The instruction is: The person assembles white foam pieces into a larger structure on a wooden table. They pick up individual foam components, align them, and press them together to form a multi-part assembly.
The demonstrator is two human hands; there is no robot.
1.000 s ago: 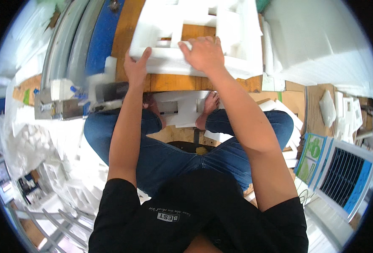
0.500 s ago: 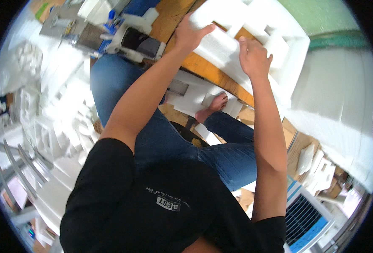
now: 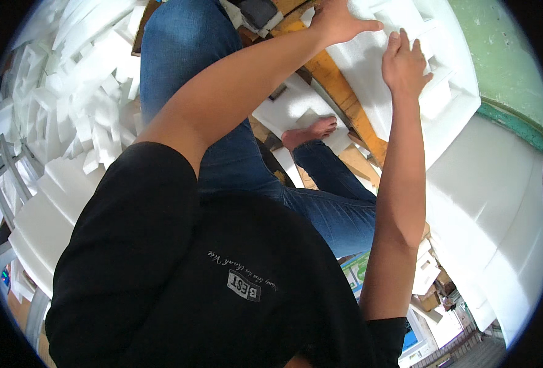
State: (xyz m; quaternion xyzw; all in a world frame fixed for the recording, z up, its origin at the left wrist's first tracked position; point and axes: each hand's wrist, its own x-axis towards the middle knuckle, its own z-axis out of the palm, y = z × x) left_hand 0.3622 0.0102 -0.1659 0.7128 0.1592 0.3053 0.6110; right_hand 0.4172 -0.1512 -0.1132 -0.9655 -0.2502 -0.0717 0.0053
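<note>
A white foam block with raised ribs and cut-out recesses lies on an orange-brown wooden bench. My left hand is over the block's far left part, thumb stretched to the right; its other fingers are partly cut off by the upper edge. To its right, my right hand rests on the foam with fingers spread, close to the recesses. A narrow gap separates the left thumb from the right fingertips. Neither hand visibly grips a separate piece.
White foam offcuts are heaped at the left, above stacked foam sheets. A dark device sits left of the bench. Large white sheets stand at the right, below a green surface. My bare foot is under the bench.
Both hands have shifted right and up in the view and come closer together. The view has turned, so the device at the left has mostly slipped out of the top edge.
</note>
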